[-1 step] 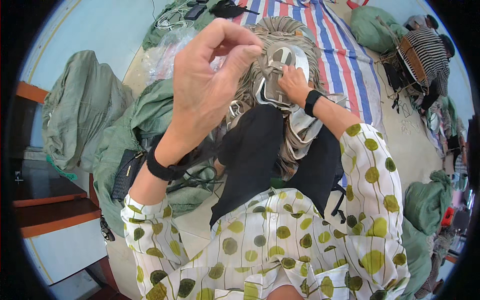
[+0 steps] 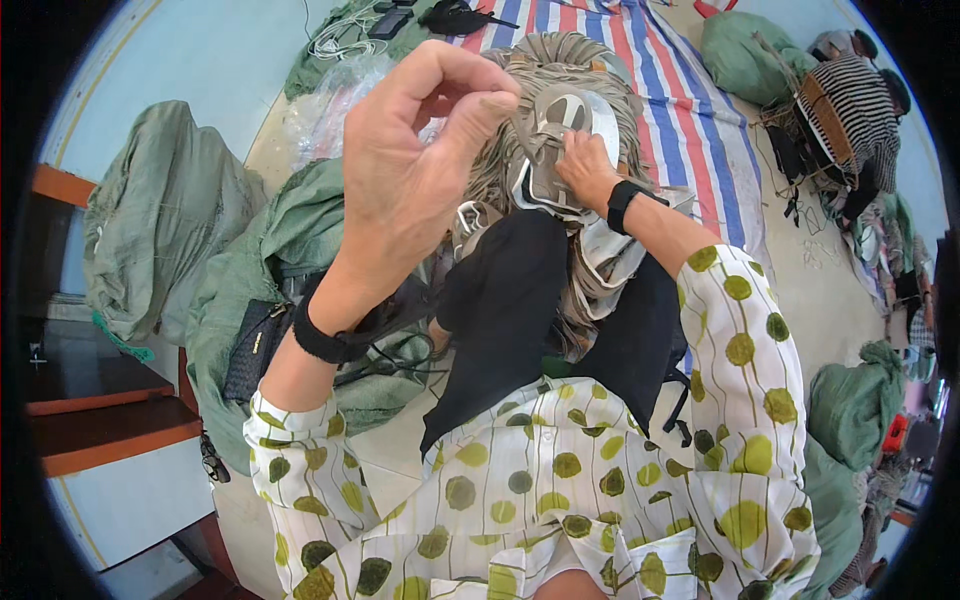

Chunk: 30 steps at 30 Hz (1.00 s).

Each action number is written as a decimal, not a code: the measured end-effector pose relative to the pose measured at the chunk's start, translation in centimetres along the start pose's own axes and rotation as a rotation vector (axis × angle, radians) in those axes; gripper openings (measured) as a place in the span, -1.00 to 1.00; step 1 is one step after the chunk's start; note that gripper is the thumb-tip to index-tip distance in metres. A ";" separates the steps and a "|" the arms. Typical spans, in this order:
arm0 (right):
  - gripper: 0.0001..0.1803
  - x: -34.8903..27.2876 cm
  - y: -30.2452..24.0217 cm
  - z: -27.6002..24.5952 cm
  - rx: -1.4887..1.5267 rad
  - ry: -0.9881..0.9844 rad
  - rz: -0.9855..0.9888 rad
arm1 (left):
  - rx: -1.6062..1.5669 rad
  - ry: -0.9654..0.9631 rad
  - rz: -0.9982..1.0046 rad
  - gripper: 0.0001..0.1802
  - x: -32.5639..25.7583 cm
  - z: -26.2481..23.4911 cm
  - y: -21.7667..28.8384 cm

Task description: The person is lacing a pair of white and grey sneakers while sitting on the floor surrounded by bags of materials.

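Note:
My left hand (image 2: 400, 170) is raised in front of my chest, thumb and forefinger pinched together on the end of a grey-beige shoelace (image 2: 522, 135). The lace runs down to a grey and white shoe upper (image 2: 546, 182) lying beyond my knees. Against the right side of this upper, my right hand (image 2: 588, 168) has its fingers curled and gripping; its fingertips are partly hidden. A thick bundle of similar laces (image 2: 560, 47) spreads behind the upper. More shoe uppers (image 2: 600, 272) are heaped between my legs, and another upper (image 2: 470, 222) rests by my left knee.
A red, white and blue striped sheet (image 2: 690, 130) covers the floor ahead. Green sacks (image 2: 310, 215) stand at my left, with a black bag (image 2: 255, 350) on them. Another green sack (image 2: 855, 400) is at right, and striped cloth (image 2: 855, 110) shows farther off.
My left hand has shifted very slightly left with the lace still pinched. My right hand keeps its place on the upper.

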State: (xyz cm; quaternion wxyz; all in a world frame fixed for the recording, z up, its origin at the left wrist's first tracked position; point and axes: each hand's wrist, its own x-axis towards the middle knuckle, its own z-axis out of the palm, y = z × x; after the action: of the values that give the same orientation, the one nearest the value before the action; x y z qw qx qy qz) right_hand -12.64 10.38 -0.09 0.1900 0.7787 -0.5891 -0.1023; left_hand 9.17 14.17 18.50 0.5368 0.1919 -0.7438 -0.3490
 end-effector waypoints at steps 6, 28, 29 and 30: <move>-0.94 -0.7 3.0 -3.5 0.326 0.243 -0.011 | -0.113 0.047 -0.100 -0.89 0.5 -1.2 -0.4; -0.84 -14.6 -2.3 -9.1 1.617 0.161 0.212 | 0.689 -0.283 0.009 -0.85 -1.4 9.2 -14.4; -0.83 -15.1 -2.1 -9.3 1.650 0.140 0.263 | 0.857 -0.322 0.101 -0.85 -0.9 9.0 -17.0; -0.81 -15.9 -1.7 -9.2 1.609 0.122 0.279 | 1.014 -0.363 0.199 -0.84 -0.4 9.1 -19.1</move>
State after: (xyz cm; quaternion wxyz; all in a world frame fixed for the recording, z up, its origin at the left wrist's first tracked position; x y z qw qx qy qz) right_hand -12.16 27.59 6.49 -0.3843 0.6007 -0.5623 0.4188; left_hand -0.82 4.25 2.70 0.2704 0.2919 -0.9141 0.0780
